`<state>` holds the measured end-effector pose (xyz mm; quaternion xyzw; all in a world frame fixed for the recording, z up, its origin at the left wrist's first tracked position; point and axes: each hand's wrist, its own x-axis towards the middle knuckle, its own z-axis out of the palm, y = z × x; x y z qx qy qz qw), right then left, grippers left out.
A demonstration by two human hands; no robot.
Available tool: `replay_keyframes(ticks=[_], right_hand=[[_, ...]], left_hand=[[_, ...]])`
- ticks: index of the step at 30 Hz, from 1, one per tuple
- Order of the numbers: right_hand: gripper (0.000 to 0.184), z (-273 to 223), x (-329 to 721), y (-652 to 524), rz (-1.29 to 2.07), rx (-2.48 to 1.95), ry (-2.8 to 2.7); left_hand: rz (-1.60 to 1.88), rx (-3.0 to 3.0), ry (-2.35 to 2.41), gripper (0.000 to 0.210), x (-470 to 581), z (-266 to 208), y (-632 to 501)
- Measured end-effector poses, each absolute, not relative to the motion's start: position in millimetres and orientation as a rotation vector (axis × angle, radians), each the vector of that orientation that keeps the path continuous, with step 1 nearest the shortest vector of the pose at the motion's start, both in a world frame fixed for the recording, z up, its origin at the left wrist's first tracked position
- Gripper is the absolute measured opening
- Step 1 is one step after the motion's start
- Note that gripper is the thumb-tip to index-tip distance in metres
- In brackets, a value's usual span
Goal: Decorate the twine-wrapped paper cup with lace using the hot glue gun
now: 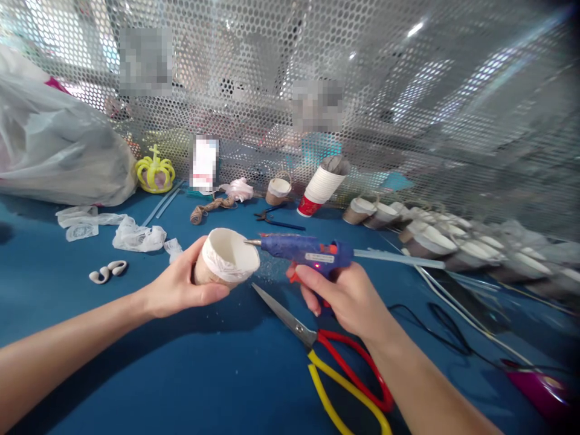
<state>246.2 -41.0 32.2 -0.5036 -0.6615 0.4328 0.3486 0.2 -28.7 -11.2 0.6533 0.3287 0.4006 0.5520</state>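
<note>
My left hand point(181, 284) is wrapped round a paper cup point(224, 275) with brown wrapping below and a white lace band near its rim. The cup tilts, its opening facing up and toward the right. In my right hand point(348, 296) is a blue hot glue gun point(301, 249), gripped by the handle, with a red light lit on its side. Its metal nozzle tip is at the cup's rim; I cannot tell whether they touch. A clear glue stick point(399, 258) sticks out of the gun's back. Below the gun lie scissors point(312, 338) with red and yellow handles.
Lace ribbon point(138, 234) and white earphones point(109, 272) lie at left, near a large plastic bag point(58, 139). Behind are a yellow crown-shaped item point(154, 172), twine point(211, 209), pliers point(281, 220) and stacked paper cups point(319, 187). Several wrapped cups point(430, 240) line the right, beside a black cable point(448, 329).
</note>
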Motion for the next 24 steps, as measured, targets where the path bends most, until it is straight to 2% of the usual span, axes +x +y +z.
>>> replay_keyframes(ticks=[3,8,18,24], right_hand=[[0.034,40.1,248.0,-43.7,0.961,-1.464,-1.817],[0.037,50.1,249.6,-47.0,0.875,-1.583,-1.947],[0.032,50.8,254.2,-38.4,1.057,-1.469,-1.831],[0.033,50.7,259.2,-37.6,1.201,-1.426,-1.8]], left_hand=[[0.931,1.565,0.824,0.062,-0.2,-12.0,-28.6],[0.878,1.634,0.892,0.058,0.7,-12.2,-29.7],[0.747,1.676,0.855,0.06,0.4,-9.0,-29.2],[0.828,1.716,0.871,0.062,-0.5,-12.2,-29.2]])
